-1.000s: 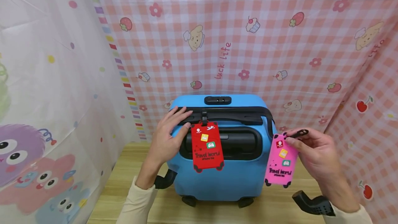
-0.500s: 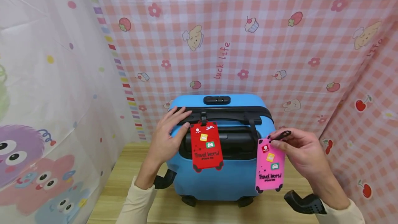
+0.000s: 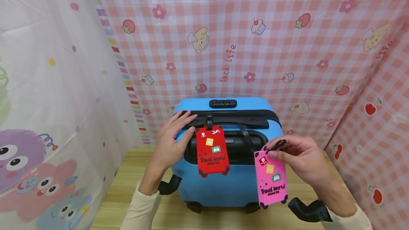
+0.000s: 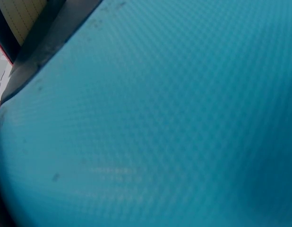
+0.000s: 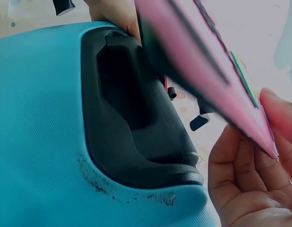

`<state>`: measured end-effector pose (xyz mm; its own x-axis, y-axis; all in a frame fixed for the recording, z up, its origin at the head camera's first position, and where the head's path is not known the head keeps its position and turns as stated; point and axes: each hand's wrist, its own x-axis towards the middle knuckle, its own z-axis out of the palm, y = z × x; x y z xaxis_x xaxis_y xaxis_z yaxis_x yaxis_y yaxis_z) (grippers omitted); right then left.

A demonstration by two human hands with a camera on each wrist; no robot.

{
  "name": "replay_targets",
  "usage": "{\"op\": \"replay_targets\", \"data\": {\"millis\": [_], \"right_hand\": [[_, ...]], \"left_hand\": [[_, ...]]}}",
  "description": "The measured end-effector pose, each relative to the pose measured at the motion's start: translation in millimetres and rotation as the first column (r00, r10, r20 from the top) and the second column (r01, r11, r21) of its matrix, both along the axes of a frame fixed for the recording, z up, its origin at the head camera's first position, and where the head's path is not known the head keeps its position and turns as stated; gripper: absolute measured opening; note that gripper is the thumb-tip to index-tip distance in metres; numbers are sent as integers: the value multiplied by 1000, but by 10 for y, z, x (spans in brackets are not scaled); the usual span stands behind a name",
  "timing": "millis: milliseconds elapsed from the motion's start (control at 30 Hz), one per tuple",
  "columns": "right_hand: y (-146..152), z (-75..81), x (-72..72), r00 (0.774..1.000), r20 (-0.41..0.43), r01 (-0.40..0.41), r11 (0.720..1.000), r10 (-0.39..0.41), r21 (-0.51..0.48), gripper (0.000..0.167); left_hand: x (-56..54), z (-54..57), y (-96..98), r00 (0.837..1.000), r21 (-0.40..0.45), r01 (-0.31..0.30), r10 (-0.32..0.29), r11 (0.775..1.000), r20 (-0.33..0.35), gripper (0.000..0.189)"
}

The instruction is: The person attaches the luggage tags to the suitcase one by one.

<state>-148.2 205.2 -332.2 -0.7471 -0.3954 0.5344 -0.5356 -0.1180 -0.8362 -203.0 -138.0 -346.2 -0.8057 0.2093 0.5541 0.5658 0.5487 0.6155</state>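
A small blue suitcase [image 3: 220, 184] stands upright with a black carry handle [image 3: 249, 120] across it. From the handle hangs a red luggage tag [image 3: 212, 152] on a black strap. My left hand [image 3: 172, 137] rests on the suitcase's left upper corner, fingers extended towards the handle. My right hand [image 3: 303, 159] pinches the top of a pink luggage tag [image 3: 271, 180] in front of the suitcase's right side. The pink tag's black strap [image 3: 246, 136] slants up towards the handle; whether its tip touches cannot be told. In the right wrist view the pink tag [image 5: 221, 90] appears nearly edge-on.
A black combination lock [image 3: 223, 103] sits at the top of the suitcase. Below it is a black recessed panel [image 3: 236, 155]. Wheels [image 3: 252, 207] meet the wooden surface [image 3: 118, 201]. Patterned curtains [image 3: 243, 45] hang behind and at both sides.
My right hand has carried the pink luggage tag left and slightly down, its strap swinging over in front of the suitcase. The left hand and red tag have stayed in place.
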Motion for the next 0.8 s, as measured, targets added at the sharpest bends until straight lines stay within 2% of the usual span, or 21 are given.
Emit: {"op": "replay_targets", "data": {"millis": [200,333,533,700,800], "right_hand": [[-45,1,-13,1000,-19,-16,999,17,51,31],[-78,52,-13,999,-18,29,994,-28,109,24],[-110,148,-22,994,40,94,971,-105,218,13],[-134,201,-31,991,58,99,959,-119,264,11],[-157,235,-38,986,71,126,949,-153,289,11]], "left_hand": [[-2,-2,-1,1000,-3,-1,1,1000,1,40],[-2,-1,1,1000,-1,1,-1,1000,2,40],[1,-4,3,1000,1,3,-3,1000,6,40],[0,-5,4,1000,1,2,-2,1000,10,40],[-1,-3,3,1000,5,3,-3,1000,7,40]]}}
